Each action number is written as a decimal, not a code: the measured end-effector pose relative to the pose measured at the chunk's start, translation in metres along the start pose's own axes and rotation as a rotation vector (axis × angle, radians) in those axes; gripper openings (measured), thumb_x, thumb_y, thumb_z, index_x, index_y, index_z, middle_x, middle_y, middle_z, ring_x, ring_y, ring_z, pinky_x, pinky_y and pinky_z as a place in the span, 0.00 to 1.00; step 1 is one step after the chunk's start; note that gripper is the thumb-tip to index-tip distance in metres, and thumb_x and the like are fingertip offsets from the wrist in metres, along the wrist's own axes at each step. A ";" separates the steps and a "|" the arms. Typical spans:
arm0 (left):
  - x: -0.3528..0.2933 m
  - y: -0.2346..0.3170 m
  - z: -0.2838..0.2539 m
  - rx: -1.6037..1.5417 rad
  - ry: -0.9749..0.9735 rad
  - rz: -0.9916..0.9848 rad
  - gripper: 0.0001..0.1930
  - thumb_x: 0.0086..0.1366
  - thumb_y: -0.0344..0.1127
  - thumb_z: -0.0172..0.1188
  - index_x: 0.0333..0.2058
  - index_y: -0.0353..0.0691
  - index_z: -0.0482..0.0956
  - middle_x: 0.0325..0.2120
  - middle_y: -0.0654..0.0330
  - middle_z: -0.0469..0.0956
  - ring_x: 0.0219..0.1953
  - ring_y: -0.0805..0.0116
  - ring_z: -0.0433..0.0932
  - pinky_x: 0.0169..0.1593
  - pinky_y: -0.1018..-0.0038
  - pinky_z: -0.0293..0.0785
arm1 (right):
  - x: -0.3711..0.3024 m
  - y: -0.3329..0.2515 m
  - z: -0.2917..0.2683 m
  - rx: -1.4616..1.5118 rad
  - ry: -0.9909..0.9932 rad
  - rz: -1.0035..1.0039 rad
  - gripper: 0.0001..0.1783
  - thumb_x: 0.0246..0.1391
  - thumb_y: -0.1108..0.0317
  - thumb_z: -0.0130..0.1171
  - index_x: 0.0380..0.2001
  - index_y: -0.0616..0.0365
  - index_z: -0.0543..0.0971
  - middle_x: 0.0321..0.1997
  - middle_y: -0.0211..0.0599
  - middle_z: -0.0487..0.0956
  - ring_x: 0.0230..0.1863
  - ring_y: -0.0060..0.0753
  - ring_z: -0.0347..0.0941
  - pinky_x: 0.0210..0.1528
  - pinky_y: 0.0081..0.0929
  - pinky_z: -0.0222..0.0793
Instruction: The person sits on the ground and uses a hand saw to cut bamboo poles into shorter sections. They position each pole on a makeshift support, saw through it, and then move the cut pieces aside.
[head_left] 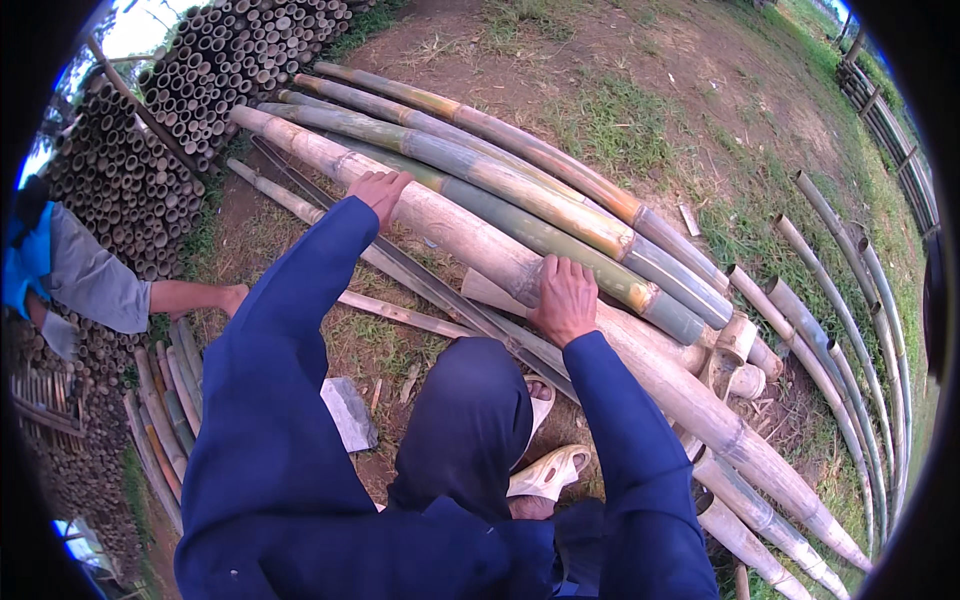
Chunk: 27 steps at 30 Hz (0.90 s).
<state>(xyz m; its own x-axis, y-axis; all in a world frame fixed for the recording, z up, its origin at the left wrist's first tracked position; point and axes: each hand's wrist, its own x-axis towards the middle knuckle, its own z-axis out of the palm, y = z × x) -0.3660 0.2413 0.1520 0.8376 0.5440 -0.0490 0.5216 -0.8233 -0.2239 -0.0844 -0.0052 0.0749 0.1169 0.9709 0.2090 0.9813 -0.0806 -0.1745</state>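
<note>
A long, pale tan bamboo pole (470, 237) runs slantwise in front of me, from the far left down to the near right. Toward its far end my left hand (380, 194) rests over the top, fingers curled round the far side. My right hand (566, 300) wraps over the same pole near its middle, thumb on the near side. The undersides of both grips are hidden. Just beyond lie several greenish and brown bamboo poles (520, 225), side by side. Below the pole, thinner split-looking lengths (430, 290) cross the ground by my knee.
Stacked cut bamboo (210, 75) rises at the far left. Another person's bare leg (195, 297) stands at the left. A grey block (350, 415) lies near my knee. More poles (850, 290) lie at the right, and others (165, 400) at the lower left.
</note>
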 end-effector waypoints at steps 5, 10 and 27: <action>-0.110 0.036 0.039 -0.295 0.067 -0.326 0.38 0.58 0.37 0.73 0.66 0.44 0.64 0.51 0.48 0.78 0.51 0.47 0.80 0.56 0.54 0.75 | 0.040 -0.041 0.050 0.092 -0.069 0.055 0.34 0.48 0.58 0.72 0.56 0.55 0.70 0.53 0.50 0.78 0.56 0.53 0.77 0.61 0.51 0.66; -0.136 0.109 0.180 -0.962 -0.060 -0.876 0.30 0.64 0.42 0.71 0.59 0.37 0.70 0.39 0.49 0.82 0.35 0.59 0.83 0.44 0.61 0.80 | 0.006 -0.027 0.022 0.056 -0.040 0.040 0.47 0.53 0.55 0.72 0.73 0.49 0.62 0.75 0.55 0.63 0.76 0.59 0.58 0.77 0.63 0.46; -0.041 0.219 0.280 -1.793 0.249 -1.419 0.13 0.73 0.37 0.61 0.42 0.29 0.75 0.27 0.49 0.83 0.26 0.57 0.87 0.27 0.65 0.85 | -0.229 0.061 0.048 0.087 -0.323 0.096 0.29 0.52 0.56 0.71 0.53 0.55 0.74 0.41 0.47 0.81 0.44 0.57 0.80 0.48 0.47 0.78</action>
<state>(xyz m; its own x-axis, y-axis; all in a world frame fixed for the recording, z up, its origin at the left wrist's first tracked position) -0.3317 0.0844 -0.1676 -0.1400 0.7996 -0.5840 0.0421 0.5941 0.8033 -0.0588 -0.2219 -0.0294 0.1400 0.9822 -0.1256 0.9499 -0.1690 -0.2630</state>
